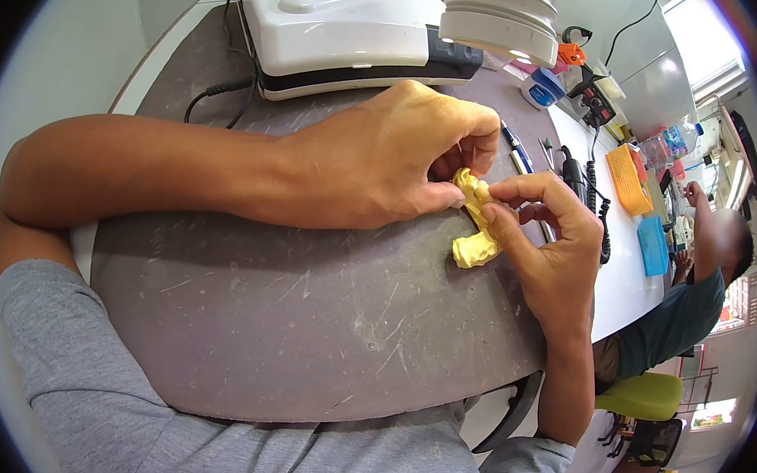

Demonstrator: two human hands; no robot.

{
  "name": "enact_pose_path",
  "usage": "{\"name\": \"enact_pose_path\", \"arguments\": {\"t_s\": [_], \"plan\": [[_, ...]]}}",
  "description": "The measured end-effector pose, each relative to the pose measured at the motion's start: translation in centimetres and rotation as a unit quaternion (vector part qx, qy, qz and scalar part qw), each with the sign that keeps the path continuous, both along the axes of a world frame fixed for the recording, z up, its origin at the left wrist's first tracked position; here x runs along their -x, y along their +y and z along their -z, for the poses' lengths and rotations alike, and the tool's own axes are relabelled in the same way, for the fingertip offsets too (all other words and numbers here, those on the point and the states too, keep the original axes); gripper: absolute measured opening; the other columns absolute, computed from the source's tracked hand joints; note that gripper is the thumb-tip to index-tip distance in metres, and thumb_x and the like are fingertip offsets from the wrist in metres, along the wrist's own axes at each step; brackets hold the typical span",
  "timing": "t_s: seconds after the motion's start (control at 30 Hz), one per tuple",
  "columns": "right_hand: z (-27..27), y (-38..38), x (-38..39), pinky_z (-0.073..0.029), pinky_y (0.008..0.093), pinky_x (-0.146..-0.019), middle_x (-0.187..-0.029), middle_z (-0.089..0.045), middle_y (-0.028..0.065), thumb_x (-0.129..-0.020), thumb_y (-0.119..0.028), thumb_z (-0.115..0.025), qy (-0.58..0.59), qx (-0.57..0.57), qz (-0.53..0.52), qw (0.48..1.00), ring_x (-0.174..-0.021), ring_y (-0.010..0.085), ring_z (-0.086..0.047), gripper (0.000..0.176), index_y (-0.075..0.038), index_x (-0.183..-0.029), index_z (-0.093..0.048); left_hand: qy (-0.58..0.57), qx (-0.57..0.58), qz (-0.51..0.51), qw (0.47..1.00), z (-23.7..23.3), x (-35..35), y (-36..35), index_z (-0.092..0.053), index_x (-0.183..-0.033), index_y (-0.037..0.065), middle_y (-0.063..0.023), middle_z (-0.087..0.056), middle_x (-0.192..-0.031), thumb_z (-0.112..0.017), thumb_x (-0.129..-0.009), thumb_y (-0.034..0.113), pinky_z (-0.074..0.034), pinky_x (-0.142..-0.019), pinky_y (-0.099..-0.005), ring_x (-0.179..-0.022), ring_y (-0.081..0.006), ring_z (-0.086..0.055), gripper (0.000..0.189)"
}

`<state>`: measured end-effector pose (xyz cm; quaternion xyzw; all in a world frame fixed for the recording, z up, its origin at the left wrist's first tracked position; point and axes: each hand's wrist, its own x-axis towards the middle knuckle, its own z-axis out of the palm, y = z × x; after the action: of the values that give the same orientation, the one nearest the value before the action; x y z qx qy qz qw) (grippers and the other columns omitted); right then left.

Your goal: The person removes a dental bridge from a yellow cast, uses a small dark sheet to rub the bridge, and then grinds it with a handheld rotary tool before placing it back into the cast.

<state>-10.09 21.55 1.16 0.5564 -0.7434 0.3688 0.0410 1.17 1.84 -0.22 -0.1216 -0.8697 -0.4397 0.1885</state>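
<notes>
A yellow dental cast [476,248], curved like a jaw arch, is held between my two hands above the grey work mat. My left hand [388,155] reaches in from the left, its thumb and curled fingers closed on the cast's upper end. From the right, my right hand [554,234] pinches at the cast's side with thumb and index finger. A paler tooth [483,191] shows on the cast right at the right index fingertip. The fingers cover the middle of the cast.
A white machine [348,26] stands behind my hands, beside a white lamp head [500,23]. Pens [516,148] and a black handpiece [573,172] lie to the right. Farther off are an orange basket [629,181], a blue basket [653,245] and a seated person [682,298].
</notes>
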Motion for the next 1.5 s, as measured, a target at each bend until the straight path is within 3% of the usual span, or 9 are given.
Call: {"name": "enact_pose_path", "arguments": {"t_s": [0.57, 0.73, 1.5], "plan": [[0.01, 0.25, 0.19, -0.054, 0.0285, -0.069, -0.093, -0.074, 0.0068, -0.084, -0.006, -0.076, -0.012, 0.010, -0.014, 1.000, -0.074, 0.0140, -0.067, 0.012, -0.004, -0.096, -0.077, 0.017, 0.025, 0.001, 1.000, 0.09, 0.06, 0.10, -0.059, -0.100, -0.002, -0.0105, -0.067, -0.093, -0.075, -0.084, 0.002, -0.056, -0.084, -0.0307, -0.086, -0.0174, -0.067, 0.023], [-0.25, 0.14, -0.17, -0.054, 0.0287, -0.071, -0.091, -0.075, 0.0069, -0.084, -0.008, -0.076, -0.028, -0.008, 0.031, 0.999, -0.076, 0.0149, -0.068, 0.012, -0.003, -0.095, -0.077, 0.015, 0.022, 0.001, 1.000, 0.03, 0.10, 0.25, -0.059, -0.101, -0.003, -0.0110, -0.067, -0.093, -0.075, -0.084, 0.002, -0.056, -0.084, -0.0305, -0.086, -0.0178, -0.067, 0.023], [-0.06, 0.14, -0.39, -0.053, 0.0271, -0.067, -0.085, -0.072, 0.0078, -0.082, -0.003, -0.073, -0.025, -0.004, 0.019, 0.999, -0.069, 0.0131, -0.065, 0.011, 0.000, -0.092, -0.074, -0.006, 0.029, 0.002, 1.000, -0.26, -0.09, 0.25, -0.061, -0.098, -0.003, -0.0094, -0.067, -0.091, -0.075, -0.085, 0.001, -0.056, -0.084, -0.0293, -0.086, -0.0152, -0.066, 0.019]]}}
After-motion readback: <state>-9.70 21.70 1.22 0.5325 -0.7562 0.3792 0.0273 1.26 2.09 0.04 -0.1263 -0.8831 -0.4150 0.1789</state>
